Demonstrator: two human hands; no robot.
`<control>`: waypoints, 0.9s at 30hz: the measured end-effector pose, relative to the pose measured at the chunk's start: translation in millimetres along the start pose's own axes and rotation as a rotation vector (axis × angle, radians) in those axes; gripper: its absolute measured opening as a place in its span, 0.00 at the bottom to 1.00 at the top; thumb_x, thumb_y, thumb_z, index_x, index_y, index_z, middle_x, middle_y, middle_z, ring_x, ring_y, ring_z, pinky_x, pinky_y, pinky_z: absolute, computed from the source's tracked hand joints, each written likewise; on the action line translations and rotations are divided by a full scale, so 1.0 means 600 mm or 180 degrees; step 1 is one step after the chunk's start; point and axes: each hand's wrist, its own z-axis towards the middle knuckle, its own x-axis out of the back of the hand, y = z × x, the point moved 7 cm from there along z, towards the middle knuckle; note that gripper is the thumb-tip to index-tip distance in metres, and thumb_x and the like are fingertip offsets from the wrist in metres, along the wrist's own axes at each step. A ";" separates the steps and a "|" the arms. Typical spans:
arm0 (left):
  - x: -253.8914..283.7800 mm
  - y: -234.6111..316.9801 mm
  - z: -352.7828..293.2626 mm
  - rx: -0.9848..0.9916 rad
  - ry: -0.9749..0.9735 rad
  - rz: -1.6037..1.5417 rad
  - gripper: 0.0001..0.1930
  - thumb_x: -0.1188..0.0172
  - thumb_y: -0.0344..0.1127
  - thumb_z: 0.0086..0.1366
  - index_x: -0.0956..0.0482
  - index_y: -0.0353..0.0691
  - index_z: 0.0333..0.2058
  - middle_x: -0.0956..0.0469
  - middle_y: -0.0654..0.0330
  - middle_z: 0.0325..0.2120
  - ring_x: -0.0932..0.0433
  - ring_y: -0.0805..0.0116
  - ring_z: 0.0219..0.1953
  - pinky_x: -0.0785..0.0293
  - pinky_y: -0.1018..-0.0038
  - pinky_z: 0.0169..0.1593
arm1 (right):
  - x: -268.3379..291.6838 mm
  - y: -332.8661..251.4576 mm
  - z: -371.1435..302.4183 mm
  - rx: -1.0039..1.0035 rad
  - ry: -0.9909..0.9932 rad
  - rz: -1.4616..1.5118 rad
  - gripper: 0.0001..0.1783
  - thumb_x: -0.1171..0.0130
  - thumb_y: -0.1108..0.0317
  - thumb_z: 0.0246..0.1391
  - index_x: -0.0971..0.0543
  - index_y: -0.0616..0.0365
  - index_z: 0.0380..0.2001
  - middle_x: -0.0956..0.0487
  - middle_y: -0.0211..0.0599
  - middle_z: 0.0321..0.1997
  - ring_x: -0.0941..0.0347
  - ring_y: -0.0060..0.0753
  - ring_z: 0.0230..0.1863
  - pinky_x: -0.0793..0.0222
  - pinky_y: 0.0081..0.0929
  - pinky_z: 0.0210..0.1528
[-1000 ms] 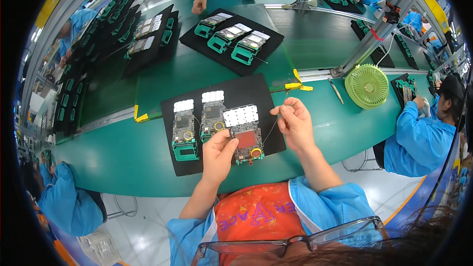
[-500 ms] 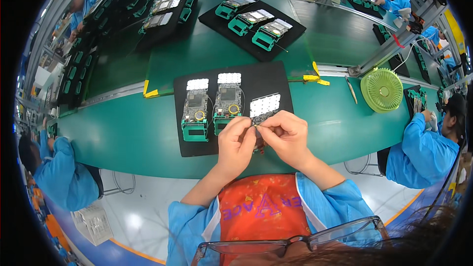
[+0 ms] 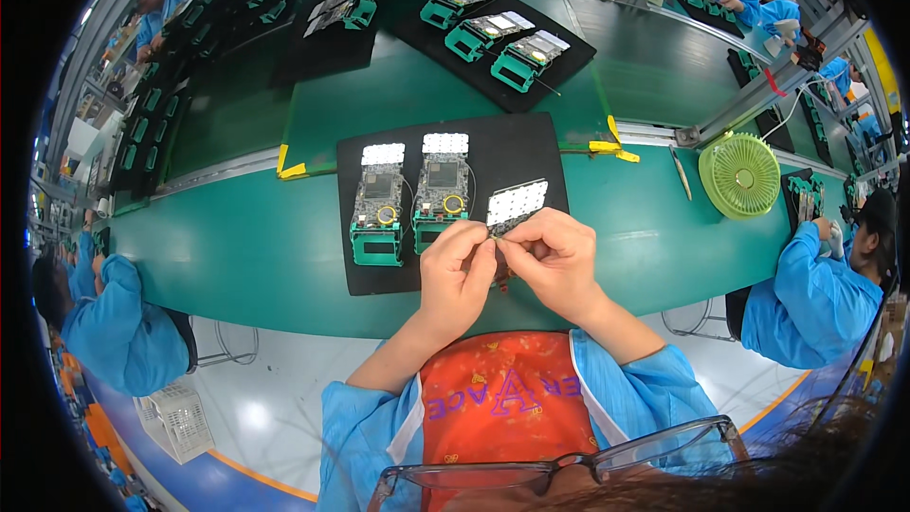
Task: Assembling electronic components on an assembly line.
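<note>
Fingers pinched, my left hand [image 3: 457, 265] and my right hand [image 3: 552, 254] meet over the right part of a black mat [image 3: 379, 281]. Between them is a circuit board [image 3: 517, 205] with a white keypad area, tilted up off the mat. Its lower part is hidden behind my hands, so I cannot tell exactly which edge or small part each fingertip grips. Left of my hands lie two more circuit boards, one [image 3: 378, 192] at the mat's left and another [image 3: 443, 180] beside it. Each has a white keypad, a yellow ring and a green frame at its near end.
Beyond my mat, a second black mat [image 3: 531, 102] carries several boards in green frames. A green fan [image 3: 739, 175] and a thin pen-like tool [image 3: 681, 173] lie to the right. Yellow tape [image 3: 614, 147] marks the table. Co-workers in blue sit at left [image 3: 123, 322] and right [image 3: 806, 284].
My hands stay pinched at the board, which shifts slightly. At the far left, the dark mats with boards have moved, and a co-worker's hand there is gone from the mat.
</note>
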 end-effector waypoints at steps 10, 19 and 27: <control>-0.001 0.013 0.011 -0.0018 -0.0079 0.0191 0.03 0.45 0.22 0.60 0.26 0.28 0.33 0.25 0.53 0.30 0.25 0.66 0.26 0.30 0.75 0.29 | 0.004 -0.009 0.006 0.0231 0.0004 -0.0189 0.06 0.32 0.77 0.40 0.21 0.58 0.21 0.26 0.31 0.18 0.33 0.26 0.17 0.39 0.24 0.21; -0.005 0.006 0.008 0.0045 -0.0037 0.0026 0.03 0.45 0.22 0.61 0.26 0.28 0.33 0.25 0.53 0.30 0.26 0.67 0.27 0.30 0.75 0.30 | 0.008 -0.011 0.006 0.0244 -0.0034 -0.0260 0.06 0.32 0.77 0.40 0.22 0.58 0.21 0.26 0.30 0.17 0.32 0.26 0.18 0.39 0.23 0.21; -0.003 0.015 0.008 -0.0032 0.0073 0.0164 0.04 0.44 0.21 0.59 0.25 0.28 0.33 0.24 0.53 0.30 0.25 0.67 0.25 0.29 0.75 0.28 | 0.009 -0.015 0.004 0.0315 -0.0052 -0.0295 0.06 0.32 0.78 0.40 0.21 0.58 0.21 0.25 0.31 0.18 0.32 0.25 0.18 0.39 0.23 0.20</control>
